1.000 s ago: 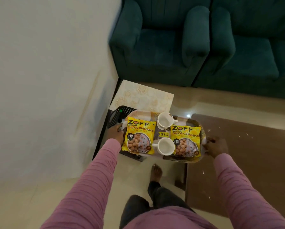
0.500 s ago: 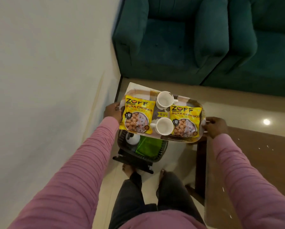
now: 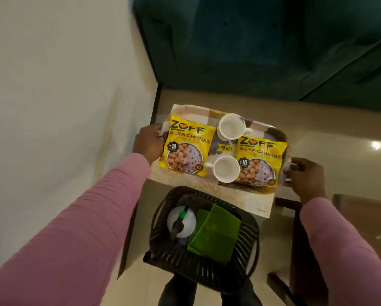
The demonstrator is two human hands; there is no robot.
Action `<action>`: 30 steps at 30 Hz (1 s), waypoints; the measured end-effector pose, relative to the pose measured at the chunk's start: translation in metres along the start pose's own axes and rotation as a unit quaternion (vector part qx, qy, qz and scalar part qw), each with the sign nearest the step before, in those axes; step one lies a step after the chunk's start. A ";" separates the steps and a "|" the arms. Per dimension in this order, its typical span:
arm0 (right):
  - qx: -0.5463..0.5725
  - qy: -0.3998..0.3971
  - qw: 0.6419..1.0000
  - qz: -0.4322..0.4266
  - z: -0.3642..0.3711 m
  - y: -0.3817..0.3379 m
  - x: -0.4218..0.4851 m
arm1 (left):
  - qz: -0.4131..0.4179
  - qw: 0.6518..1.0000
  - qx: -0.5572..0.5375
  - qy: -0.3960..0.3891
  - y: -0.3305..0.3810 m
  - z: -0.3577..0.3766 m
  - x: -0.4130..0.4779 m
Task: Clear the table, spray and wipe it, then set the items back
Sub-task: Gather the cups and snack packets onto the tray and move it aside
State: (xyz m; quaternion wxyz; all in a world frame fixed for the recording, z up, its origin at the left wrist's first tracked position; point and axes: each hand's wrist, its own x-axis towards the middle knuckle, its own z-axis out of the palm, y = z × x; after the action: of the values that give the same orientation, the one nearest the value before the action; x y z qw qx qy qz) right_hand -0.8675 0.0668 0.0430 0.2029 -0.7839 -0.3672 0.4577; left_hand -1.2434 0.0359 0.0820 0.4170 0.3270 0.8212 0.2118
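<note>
The tray, loaded with snack packets and cups, lies just over the small side table, its long side running between the left hand and the right hand, each with fingers curled around one short end.

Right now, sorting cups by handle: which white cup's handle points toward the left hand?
The nearer cup, lower in view; the farther cup has its handle pointing toward the right hand.
</note>
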 end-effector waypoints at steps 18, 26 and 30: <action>-0.038 -0.004 0.994 0.103 0.058 0.101 0.049 | -0.090 0.996 -0.004 -0.016 -0.069 0.083 0.037; -0.083 -0.018 0.994 0.073 0.058 0.101 0.045 | -0.092 0.996 0.018 -0.005 -0.081 0.089 0.035; -0.098 -0.018 0.992 0.080 0.060 0.104 0.044 | -0.086 0.995 0.043 0.007 -0.086 0.090 0.035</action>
State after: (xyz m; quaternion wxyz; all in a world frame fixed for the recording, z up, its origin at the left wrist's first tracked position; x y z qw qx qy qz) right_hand -0.8653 0.0322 -0.0797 0.0812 -0.8183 -0.3505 0.4483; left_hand -1.2153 0.0081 -0.0414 0.4134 0.2713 0.8575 0.1418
